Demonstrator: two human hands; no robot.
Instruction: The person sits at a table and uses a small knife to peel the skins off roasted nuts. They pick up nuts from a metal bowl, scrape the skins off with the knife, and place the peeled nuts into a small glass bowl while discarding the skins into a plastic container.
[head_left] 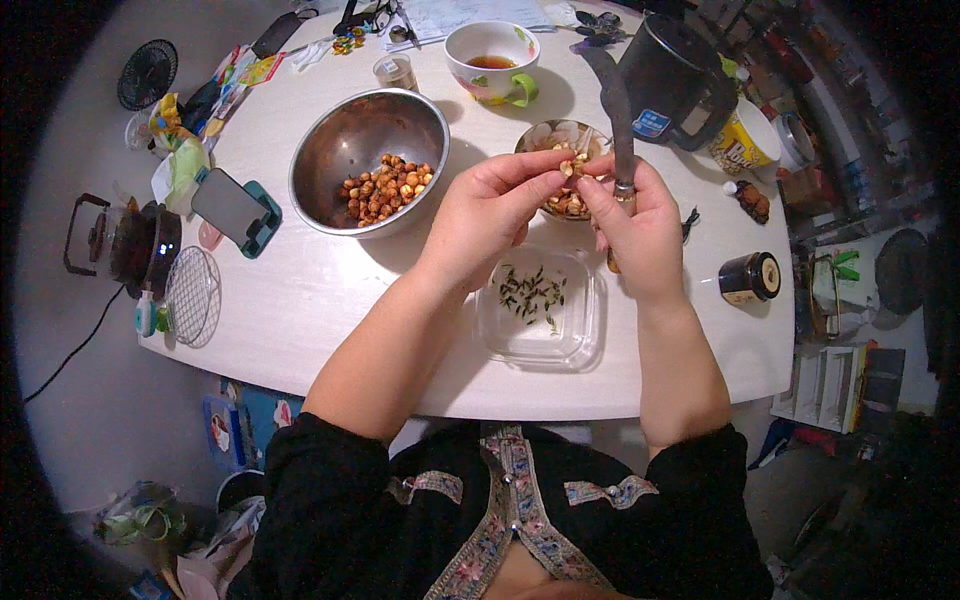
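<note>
Above the small patterned bowl (pixel 545 133), both of my hands meet, fingertips closed on a split pale lotus seed (pixel 567 168). My left hand (pixel 487 205) pinches it between thumb and fingers. My right hand (pixel 640 225) touches the same piece with its thumb and also grips a knife (pixel 622 120), its dark blade pointing up and away. Split lotus seeds (pixel 568 204) lie in the small bowl, partly hidden by my hands. Nearer me, a clear plastic box (pixel 510 345) holds several thin green lotus seed cores (pixel 532 292). On the left, a steel bowl (pixel 330 130) contains brown-skinned lotus seeds (pixel 385 190).
A floral cup of brown liquid (pixel 491 62) and a dark kettle (pixel 665 75) stand at the back. At right are a jar (pixel 749 277) and a yellow tub (pixel 745 140). On the left are a phone on a stand (pixel 236 212), a wire rack (pixel 192 297) and a glass pot (pixel 130 240).
</note>
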